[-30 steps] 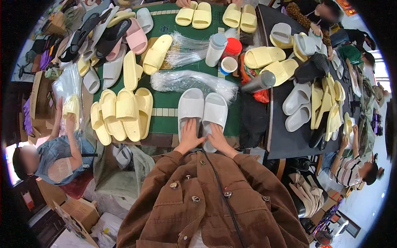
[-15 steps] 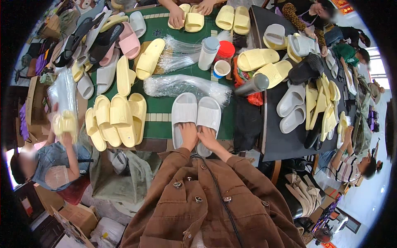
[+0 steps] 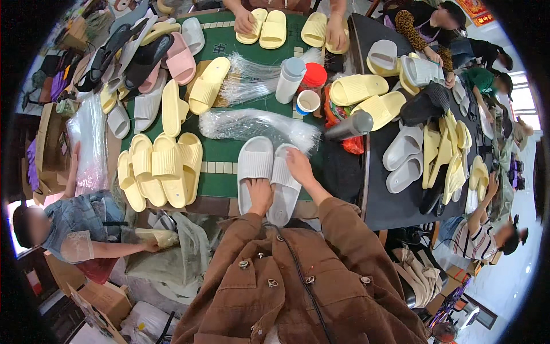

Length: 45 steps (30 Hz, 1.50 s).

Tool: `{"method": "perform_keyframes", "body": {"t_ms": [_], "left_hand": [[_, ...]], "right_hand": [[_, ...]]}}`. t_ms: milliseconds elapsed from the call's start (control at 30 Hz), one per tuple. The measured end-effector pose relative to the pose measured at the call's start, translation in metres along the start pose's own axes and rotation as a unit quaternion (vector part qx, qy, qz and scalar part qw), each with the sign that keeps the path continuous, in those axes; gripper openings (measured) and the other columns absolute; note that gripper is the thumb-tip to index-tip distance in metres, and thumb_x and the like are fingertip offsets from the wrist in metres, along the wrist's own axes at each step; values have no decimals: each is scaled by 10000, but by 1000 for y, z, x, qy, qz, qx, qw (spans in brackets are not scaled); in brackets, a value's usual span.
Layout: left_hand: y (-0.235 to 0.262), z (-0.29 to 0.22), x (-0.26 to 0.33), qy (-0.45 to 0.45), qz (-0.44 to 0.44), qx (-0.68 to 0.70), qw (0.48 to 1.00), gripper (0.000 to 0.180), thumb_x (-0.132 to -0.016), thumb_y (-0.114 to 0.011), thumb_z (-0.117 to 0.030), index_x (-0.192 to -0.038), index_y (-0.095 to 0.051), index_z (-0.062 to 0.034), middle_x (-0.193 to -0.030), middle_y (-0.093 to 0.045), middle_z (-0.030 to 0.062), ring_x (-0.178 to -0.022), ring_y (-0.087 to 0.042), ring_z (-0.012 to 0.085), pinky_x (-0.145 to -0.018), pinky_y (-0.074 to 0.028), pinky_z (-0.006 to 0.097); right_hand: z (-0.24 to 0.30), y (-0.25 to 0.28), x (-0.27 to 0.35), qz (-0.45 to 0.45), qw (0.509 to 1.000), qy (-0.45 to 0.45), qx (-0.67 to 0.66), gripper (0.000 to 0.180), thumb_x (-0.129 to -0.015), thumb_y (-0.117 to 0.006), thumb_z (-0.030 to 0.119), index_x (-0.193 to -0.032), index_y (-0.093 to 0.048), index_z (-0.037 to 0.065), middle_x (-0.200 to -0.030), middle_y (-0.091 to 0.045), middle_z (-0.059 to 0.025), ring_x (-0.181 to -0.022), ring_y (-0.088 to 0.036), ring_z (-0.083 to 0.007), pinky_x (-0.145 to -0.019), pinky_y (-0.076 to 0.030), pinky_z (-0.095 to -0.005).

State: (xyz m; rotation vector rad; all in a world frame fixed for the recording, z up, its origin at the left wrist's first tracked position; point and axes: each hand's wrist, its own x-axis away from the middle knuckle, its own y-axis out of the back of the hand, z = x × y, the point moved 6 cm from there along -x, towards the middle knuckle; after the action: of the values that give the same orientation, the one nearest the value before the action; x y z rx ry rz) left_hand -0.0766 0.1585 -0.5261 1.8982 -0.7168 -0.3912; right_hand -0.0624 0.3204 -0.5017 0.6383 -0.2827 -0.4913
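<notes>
Two light grey slide slippers lie side by side at the table's near edge, toes pointing away from me. My left hand [image 3: 260,195] reaches into the left grey slipper [image 3: 255,157], its fingertips hidden under the ribbed strap. On the right grey slipper [image 3: 282,198], my right hand [image 3: 299,169] grips the outer side of the strap near the toe, with fingers bent over it. Just beyond the toes lies a bundle of clear plastic fasteners [image 3: 252,123]. Several yellow slippers [image 3: 169,169] lean together left of my hands.
A grey-lidded bottle [image 3: 290,80], a paper cup [image 3: 308,101] and a red-lidded container [image 3: 314,74] stand beyond the bundle. A dark table [image 3: 395,200] with more slippers adjoins on the right. Across the green tabletop, another person's hands [image 3: 337,37] touch yellow slippers. Other people work at both sides.
My right hand has come out of the right slipper and moved up to its strap. Both grey slippers sit slightly nearer me. The person across has shifted one hand to the right-hand yellow pair.
</notes>
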Motion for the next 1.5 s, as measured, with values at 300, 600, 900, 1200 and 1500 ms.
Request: {"method": "perform_keyframes", "body": {"t_ms": [300,600,900,1200,1500], "left_hand": [[2,2,1,-20,91,2,996,290,-761,-556,-268,-785,-590,19,-904,-568,198,-965,-466,379,-867,-275,546],[4,2,3,-40,124,3,991,282,-757,-567,-262,-848,-601,2,-903,-575,186,-950,-488,353,-843,-278,533],[-1,7,9,-41,112,-12,993,285,-732,-591,-266,-883,-616,-26,-932,-586,144,-973,-492,317,-880,-276,527],[2,8,14,-49,81,-13,995,251,-714,-622,-262,-829,-614,-39,-875,-585,135,-938,-511,311,-884,-275,540],[65,-5,19,-97,-11,57,994,253,-758,-605,-230,-881,-553,-16,-945,-545,162,-864,-509,342,-803,-360,454]], "right_hand": [[-8,-48,-24,81,990,-118,11,491,-740,-608,430,-1059,-599,57,-829,-625,-151,-768,-592,-280,-705,-455,-362],[-23,-56,-23,79,971,-164,-152,422,-768,-614,367,-1025,-615,32,-871,-643,-114,-787,-595,-204,-722,-442,-320],[-3,-52,-27,-83,959,-260,-79,403,-708,-657,363,-900,-633,9,-873,-638,-180,-834,-601,-334,-735,-459,-368],[5,-58,-30,88,979,-166,-75,307,-745,-566,299,-783,-652,7,-742,-632,-161,-708,-620,-240,-667,-463,-330],[40,-31,-8,49,983,-69,-164,174,-812,-525,149,-887,-613,19,-756,-640,-99,-726,-615,-209,-650,-457,-292]]}}
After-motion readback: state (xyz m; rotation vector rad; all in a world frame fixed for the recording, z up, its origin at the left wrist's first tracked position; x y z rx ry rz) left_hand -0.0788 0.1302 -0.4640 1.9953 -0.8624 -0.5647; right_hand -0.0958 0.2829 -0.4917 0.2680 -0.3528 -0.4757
